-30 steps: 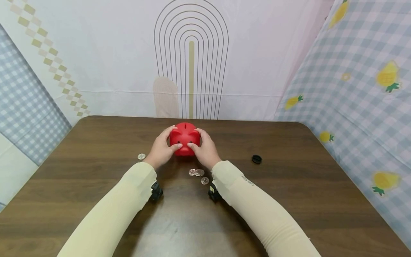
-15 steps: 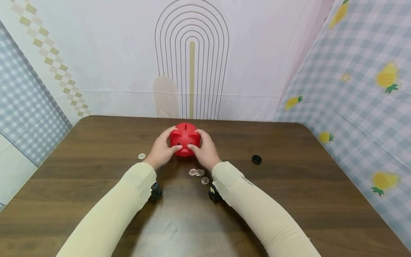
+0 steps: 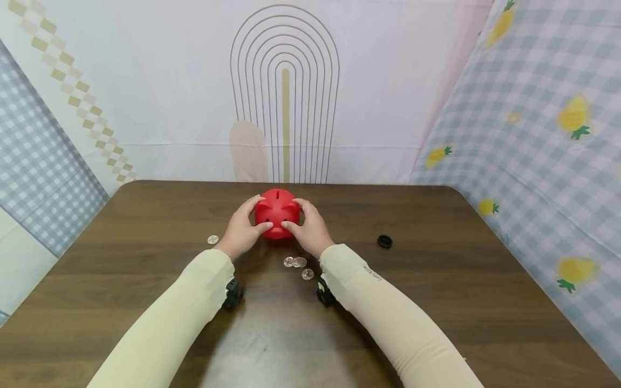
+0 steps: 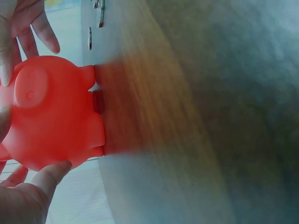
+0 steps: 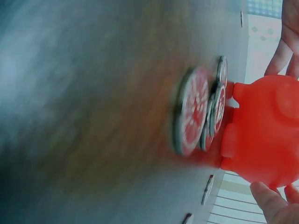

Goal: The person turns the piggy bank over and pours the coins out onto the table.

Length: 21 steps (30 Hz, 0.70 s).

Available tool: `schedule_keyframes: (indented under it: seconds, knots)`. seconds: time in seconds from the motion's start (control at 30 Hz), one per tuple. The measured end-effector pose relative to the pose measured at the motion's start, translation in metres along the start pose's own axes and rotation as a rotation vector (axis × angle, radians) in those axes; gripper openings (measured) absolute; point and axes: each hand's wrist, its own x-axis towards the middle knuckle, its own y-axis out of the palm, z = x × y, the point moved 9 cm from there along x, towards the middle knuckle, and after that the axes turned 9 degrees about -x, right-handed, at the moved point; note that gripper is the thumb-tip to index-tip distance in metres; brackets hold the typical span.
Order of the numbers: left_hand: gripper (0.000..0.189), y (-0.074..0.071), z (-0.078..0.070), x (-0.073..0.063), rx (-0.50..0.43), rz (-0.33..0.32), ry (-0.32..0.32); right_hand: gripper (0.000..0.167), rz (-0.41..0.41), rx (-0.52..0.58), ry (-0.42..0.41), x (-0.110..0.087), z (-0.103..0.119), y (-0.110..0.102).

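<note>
A red piggy bank [image 3: 277, 213] stands upright on the table, its snout toward me and the slot on its back visible. My left hand [image 3: 242, 229] holds its left side, thumb across the face near the snout. On the other side, my right hand [image 3: 312, 229] grips it the same way. The piggy bank's [image 4: 51, 112] feet meet the tabletop in the left wrist view. In front of it lie a few overlapping silver coins [image 3: 299, 262] and a single coin [image 3: 308, 274]. The right wrist view has a coin [image 5: 192, 112] close up.
Another coin [image 3: 213, 239] lies beside my left wrist. A small round black piece [image 3: 385, 241] sits to the right on the brown wooden table [image 3: 436, 302]. Behind the table hangs a white patterned cloth [image 3: 388, 81], with checked cloth [image 3: 533, 161] at the right side.
The head view has shifted slightly. Both hands stay on the piggy bank, and the coins and black piece lie where they were.
</note>
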Motion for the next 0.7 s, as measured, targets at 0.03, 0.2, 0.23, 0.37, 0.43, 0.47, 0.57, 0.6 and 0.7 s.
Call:
schedule_keyframes:
  seconds: [0.03,0.2,0.23,0.37,0.43,0.47,0.57,0.6,0.7]
  knots:
    - [0.063,-0.001,0.0,0.0,-0.002,-0.004,-0.001,0.061,0.005,0.0,0.002,0.0,-0.002,0.0]
    - [0.065,-0.011,0.002,-0.003,-0.001,-0.025,-0.013,0.065,0.035,-0.007,0.013,-0.003,-0.01,-0.001]
    - [0.065,-0.015,0.003,-0.004,0.003,-0.031,-0.026,0.065,0.037,-0.012,0.012,-0.004,-0.011,-0.003]
    - [0.062,-0.029,0.002,-0.009,0.038,-0.045,-0.055,0.066,0.02,-0.041,-0.01,-0.008,-0.013,-0.015]
    - [0.06,-0.035,0.0,-0.012,0.057,-0.051,-0.063,0.065,0.008,-0.054,-0.021,-0.01,-0.014,-0.024]
    - [0.059,-0.038,-0.002,-0.014,0.069,-0.054,-0.06,0.064,0.003,-0.059,-0.03,-0.011,-0.015,-0.028]
    - [0.058,-0.046,-0.008,-0.019,0.123,-0.057,-0.041,0.062,-0.01,-0.085,-0.054,-0.015,-0.016,-0.041]
    - [0.058,-0.049,-0.01,-0.021,0.142,-0.057,-0.031,0.061,-0.011,-0.099,-0.059,-0.016,-0.016,-0.046]
    - [0.057,-0.056,-0.013,-0.025,0.206,-0.059,0.003,0.059,-0.01,-0.145,-0.081,-0.021,-0.017,-0.058]
